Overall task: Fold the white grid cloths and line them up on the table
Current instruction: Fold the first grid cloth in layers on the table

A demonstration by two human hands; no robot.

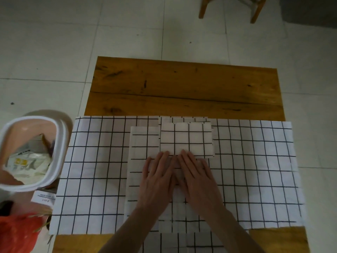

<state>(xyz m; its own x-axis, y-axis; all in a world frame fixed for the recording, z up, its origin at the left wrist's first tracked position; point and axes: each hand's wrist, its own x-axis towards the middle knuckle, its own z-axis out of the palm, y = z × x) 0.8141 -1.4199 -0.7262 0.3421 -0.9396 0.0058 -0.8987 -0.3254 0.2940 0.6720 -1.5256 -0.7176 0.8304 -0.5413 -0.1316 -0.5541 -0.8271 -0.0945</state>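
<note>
Both my hands lay flat, side by side, on the cloth I was folding. My left hand point(158, 177) and right hand point(197, 177) had fingers straight and close together, palms down, index fingers nearly touching, holding nothing, only pressing.

The folded cloth point(187, 138) sat just beyond my fingertips, its near edge touching them. It was a small rectangle, long axis running left to right across the table, grid lines square to the table edge. A second folded piece seemed to peek out behind its far edge; I could not tell whether that was a separate cloth.

Under my palms lay a half-folded cloth point(138, 143), a taller strip with its long axis running away from me, its left edge well left of my left hand.

All of this rested on a large spread grid cloth point(255, 170) laid crosswise, long axis left to right, overhanging the wooden table point(182, 84) on both sides.

My forearms came in from the near edge, converging toward the middle, wrists straight.

On the floor to the left stood a white-rimmed bin point(58, 143) with rubbish inside, a red bag point(18, 232) nearer me. A wooden stool's legs point(202, 8) showed beyond the table.
</note>
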